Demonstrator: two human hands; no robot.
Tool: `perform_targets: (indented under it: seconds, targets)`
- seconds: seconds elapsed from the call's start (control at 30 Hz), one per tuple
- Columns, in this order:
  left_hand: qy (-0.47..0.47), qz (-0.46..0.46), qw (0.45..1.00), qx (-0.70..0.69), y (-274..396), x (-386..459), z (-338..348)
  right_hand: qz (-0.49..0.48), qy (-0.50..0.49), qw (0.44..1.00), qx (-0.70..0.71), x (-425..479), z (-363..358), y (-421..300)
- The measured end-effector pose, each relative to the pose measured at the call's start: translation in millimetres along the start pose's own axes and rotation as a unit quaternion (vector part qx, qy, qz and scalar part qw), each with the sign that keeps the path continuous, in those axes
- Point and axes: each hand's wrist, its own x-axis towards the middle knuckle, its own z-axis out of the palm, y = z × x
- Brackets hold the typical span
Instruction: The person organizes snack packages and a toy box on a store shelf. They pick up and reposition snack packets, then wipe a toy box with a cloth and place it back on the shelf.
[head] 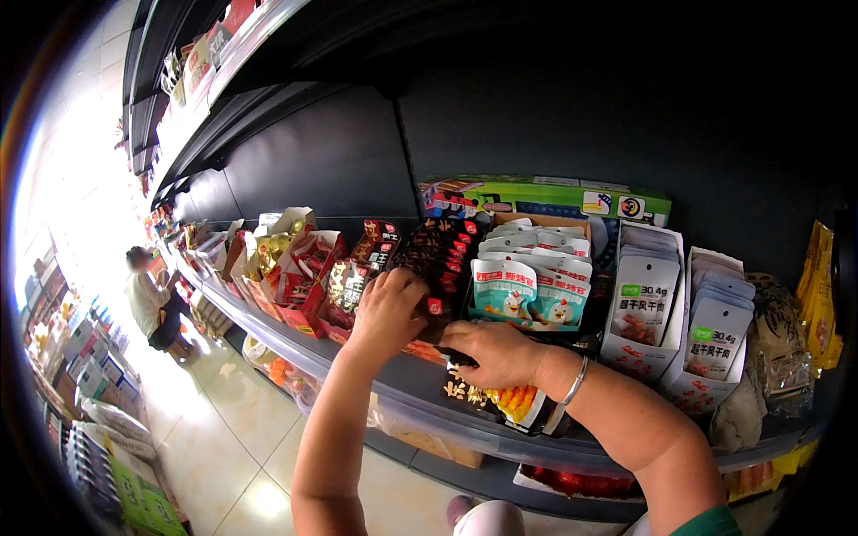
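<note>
My left hand rests at the left front of a box of dark snack packets, its fingers bent over the packets. At the front right of that box is my right hand, fingers curled, above dark packets with yellow pictures lying at the shelf's front. Whether either hand grips anything is hidden by the fingers. Left of my left hand stands a box of brown and white packets. Teal and white pouches stand in a box beyond my right hand.
Further right are two white boxes of meat snack pouches and a yellow packet. Red cartons line the left. A clear strip edges the shelf. Behind stands a green box. A person crouches in the aisle at far left.
</note>
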Motion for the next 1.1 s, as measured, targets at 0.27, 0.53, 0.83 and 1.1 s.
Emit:
perform_targets:
  seconds: [0.27,0.53,0.83,1.1]
  targets:
    - [0.001,0.053,0.995,0.082,-11.6,33.2,8.8,0.076,-0.059,0.993,-0.074,12.3,0.5,-11.1]
    - [-0.030,0.078,0.993,0.077,-12.6,47.0,3.5,0.050,-0.063,0.995,-0.058,13.3,2.3,-0.8]
    - [-0.015,0.113,0.992,0.056,-17.4,39.4,-3.1,-0.004,-0.086,0.996,-0.028,4.7,-9.0,-5.9]
    - [-0.121,0.107,0.986,0.039,-17.2,47.8,-34.7,-0.041,-0.120,0.992,-0.009,-2.9,-15.2,-13.1]
